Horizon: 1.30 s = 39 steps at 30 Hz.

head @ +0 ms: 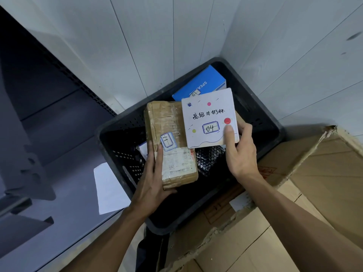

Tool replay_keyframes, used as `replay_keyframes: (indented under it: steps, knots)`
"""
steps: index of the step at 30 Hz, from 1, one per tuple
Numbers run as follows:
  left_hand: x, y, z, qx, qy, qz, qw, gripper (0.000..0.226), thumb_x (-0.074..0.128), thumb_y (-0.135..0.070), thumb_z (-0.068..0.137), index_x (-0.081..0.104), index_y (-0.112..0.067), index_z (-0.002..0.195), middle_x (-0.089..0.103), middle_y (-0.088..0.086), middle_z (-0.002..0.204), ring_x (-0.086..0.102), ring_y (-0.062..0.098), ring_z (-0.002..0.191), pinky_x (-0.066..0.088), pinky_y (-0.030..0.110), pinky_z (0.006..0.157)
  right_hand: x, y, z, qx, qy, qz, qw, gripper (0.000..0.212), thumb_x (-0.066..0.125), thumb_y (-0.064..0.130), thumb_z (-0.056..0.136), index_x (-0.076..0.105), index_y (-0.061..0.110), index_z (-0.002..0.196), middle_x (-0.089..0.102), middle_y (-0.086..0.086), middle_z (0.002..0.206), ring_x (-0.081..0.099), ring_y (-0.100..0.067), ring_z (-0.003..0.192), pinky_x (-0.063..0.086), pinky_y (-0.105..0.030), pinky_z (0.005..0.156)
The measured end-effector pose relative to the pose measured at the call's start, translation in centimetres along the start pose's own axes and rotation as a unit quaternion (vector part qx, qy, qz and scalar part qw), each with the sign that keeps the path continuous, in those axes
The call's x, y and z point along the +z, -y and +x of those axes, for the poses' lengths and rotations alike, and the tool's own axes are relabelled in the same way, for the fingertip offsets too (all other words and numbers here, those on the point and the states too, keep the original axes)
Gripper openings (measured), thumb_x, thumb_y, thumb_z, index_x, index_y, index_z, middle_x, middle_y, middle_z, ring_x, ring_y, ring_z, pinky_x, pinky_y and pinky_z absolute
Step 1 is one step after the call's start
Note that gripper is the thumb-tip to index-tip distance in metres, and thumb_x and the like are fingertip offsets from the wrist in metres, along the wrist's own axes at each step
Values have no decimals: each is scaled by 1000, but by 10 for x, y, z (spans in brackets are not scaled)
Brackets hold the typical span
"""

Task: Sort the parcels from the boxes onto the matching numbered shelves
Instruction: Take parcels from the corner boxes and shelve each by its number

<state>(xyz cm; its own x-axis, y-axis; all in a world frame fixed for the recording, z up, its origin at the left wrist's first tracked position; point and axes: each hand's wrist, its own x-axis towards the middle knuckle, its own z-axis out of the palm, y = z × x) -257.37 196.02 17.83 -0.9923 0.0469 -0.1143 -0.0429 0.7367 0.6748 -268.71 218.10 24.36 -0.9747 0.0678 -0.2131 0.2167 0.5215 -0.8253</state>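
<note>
My left hand [153, 177] grips a brown taped cardboard parcel [169, 138] by its near left edge, thumb on top beside a small blue-framed label. My right hand [241, 152] holds a white box [208, 118] with coloured dots, handwriting and a label reading 04, thumb pressed on its front. Both parcels are held above a black perforated plastic crate [261, 122]. A blue box [204, 83] lies in the crate's far end, partly hidden behind the white box. A black bubble-wrapped parcel [208, 158] lies in the crate below.
The crate stands in a corner of white panelled walls [176, 36]. Torn flattened cardboard [294, 193] lies to the right and in front. A dark metal shelf unit [39, 114] stands on the left, with a white sheet of paper [108, 189] on its surface.
</note>
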Motion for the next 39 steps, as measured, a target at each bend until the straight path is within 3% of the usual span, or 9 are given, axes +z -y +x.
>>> replay_keyframes:
  steps: [6,8,11,16,21,27,29,33,39]
  knots:
    - [-6,-7,3,4,-6,37,999,132,85,-46,71,-8,-15,159,-17,9,166,38,39,140,53,43,89,-2,3,0,5,-34,-14,999,36,40,41,101,40,33,136,59,12,124,57,-13,106,33,-5,77]
    - [-8,-10,3,-2,-2,44,999,135,86,-42,68,-11,-18,159,-20,7,165,42,41,137,55,43,85,-4,5,-1,-6,-37,-18,999,40,38,36,103,35,46,142,60,13,126,56,-6,103,34,-7,80]
    - [-11,-10,5,-4,2,62,998,137,85,-47,65,-12,-19,159,-18,8,166,49,42,128,55,44,82,-6,8,-3,8,-45,-7,999,49,34,39,97,34,42,146,60,18,116,55,10,94,32,2,75]
    - [-8,-7,10,-20,20,97,995,151,89,-61,53,-8,-14,159,-14,15,165,50,45,125,54,50,91,-3,5,-2,5,-26,-12,1000,51,46,51,102,30,42,149,61,14,127,57,-8,107,36,-20,88]
    - [-10,-14,12,-13,12,97,995,127,62,-72,70,-3,-8,159,-13,17,165,42,45,133,50,54,95,-3,3,3,-15,-46,-55,997,63,43,52,102,17,38,158,58,5,138,56,-15,120,35,-21,93]
    - [-20,-11,11,-5,21,113,993,127,54,-79,70,-4,-10,159,-16,13,165,40,45,135,49,57,95,-13,19,6,-64,-4,-112,992,86,58,54,94,1,44,158,9,-5,168,5,-10,150,33,-27,100]
    - [-22,-10,11,-7,24,118,993,126,50,-82,70,-5,-11,159,-15,12,166,43,46,133,50,58,93,-18,23,6,-80,41,-150,985,108,71,63,79,-5,48,155,6,-4,168,13,-14,152,42,-42,101]
    - [-22,-10,11,0,26,121,992,125,50,-80,71,-3,-9,159,-12,15,166,47,45,130,51,59,91,-24,19,15,-112,112,-177,971,140,85,68,55,-7,43,157,26,-2,158,35,-9,133,46,-44,103]
    - [-20,-10,13,-8,34,118,992,127,54,-79,69,-4,-10,159,-11,18,165,45,46,129,52,53,90,-21,7,22,-127,92,-206,966,127,88,47,69,-2,41,158,34,-3,153,48,-24,124,50,-46,95]
